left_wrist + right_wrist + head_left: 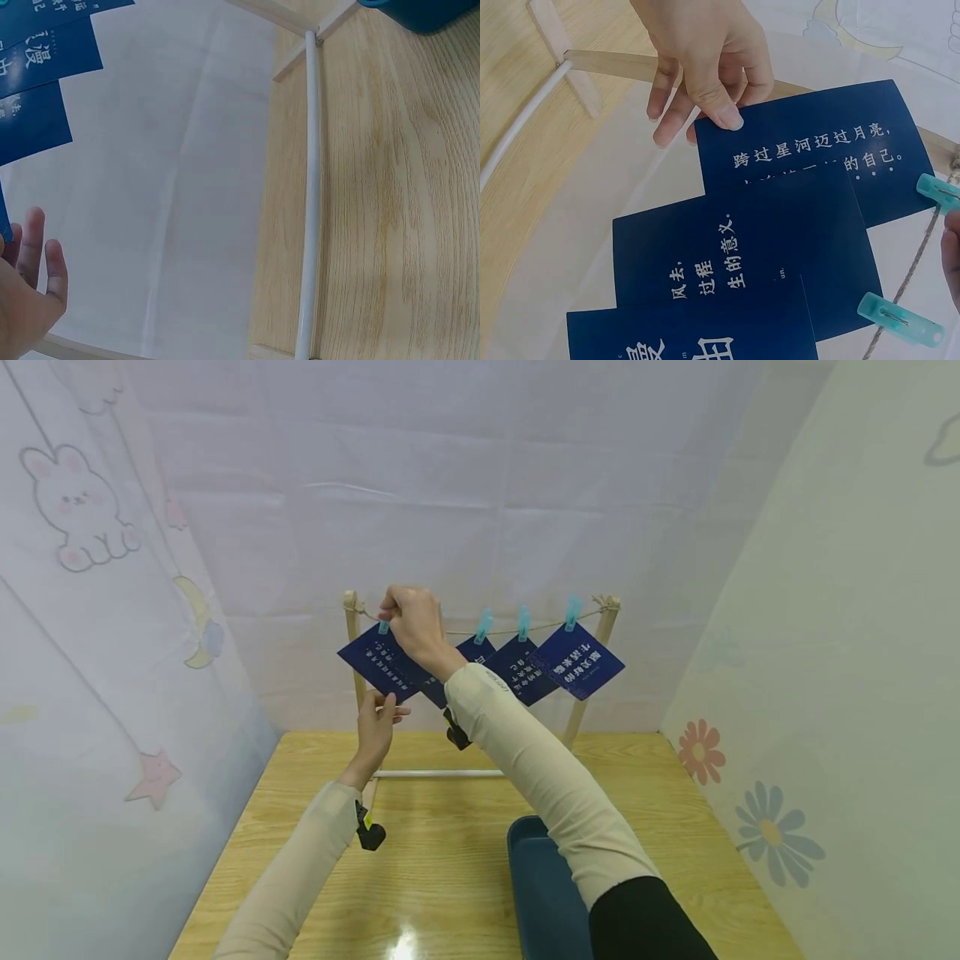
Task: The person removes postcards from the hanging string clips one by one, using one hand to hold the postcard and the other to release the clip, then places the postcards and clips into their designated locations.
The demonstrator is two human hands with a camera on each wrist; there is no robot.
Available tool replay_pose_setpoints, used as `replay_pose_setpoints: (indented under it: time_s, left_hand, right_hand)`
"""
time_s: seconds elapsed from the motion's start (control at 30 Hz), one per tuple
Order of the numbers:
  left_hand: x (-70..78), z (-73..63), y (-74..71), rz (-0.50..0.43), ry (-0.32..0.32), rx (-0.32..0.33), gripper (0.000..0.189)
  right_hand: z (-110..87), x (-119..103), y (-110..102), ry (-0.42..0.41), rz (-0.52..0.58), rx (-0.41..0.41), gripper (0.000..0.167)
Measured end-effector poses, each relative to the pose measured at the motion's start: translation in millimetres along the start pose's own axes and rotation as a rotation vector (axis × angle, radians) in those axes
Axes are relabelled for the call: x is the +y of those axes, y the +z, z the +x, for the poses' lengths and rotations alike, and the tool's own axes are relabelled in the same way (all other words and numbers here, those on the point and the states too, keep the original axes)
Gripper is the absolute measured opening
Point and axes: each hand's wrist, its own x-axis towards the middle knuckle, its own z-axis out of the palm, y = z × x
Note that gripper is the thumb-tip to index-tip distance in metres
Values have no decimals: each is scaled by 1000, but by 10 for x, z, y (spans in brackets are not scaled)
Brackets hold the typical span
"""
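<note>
A dark blue card with white writing (810, 150) hangs at the left end of a string. My left hand (377, 727) pinches its lower corner between thumb and fingers, the other fingers spread. At the card's top corner is a light blue clothespin (384, 627). My right hand (416, 620) holds this clothespin with curled fingers; only part of that hand (952, 251) shows at the right wrist view's edge. More blue cards (577, 660) overlap along the string to the right, hung from clothespins (523, 622). My right forearm partly covers the middle cards in the head view.
The string (551, 626) runs between two wooden posts (352, 618) of a rack, with a white bar (438, 773) low down. On the wooden table (442, 877) a dark blue tray (536, 893) stands at front right, partly under my right arm. Printed cloth (510, 527) hangs behind.
</note>
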Motion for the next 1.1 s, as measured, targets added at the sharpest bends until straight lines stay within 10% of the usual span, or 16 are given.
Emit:
replay_pose_setpoints:
  time_s: [1.1]
  left_hand:
    - [336,-142,-74,-22,-5,-24,21]
  right_hand:
    - [10,-16,-48,-21,46,91,24]
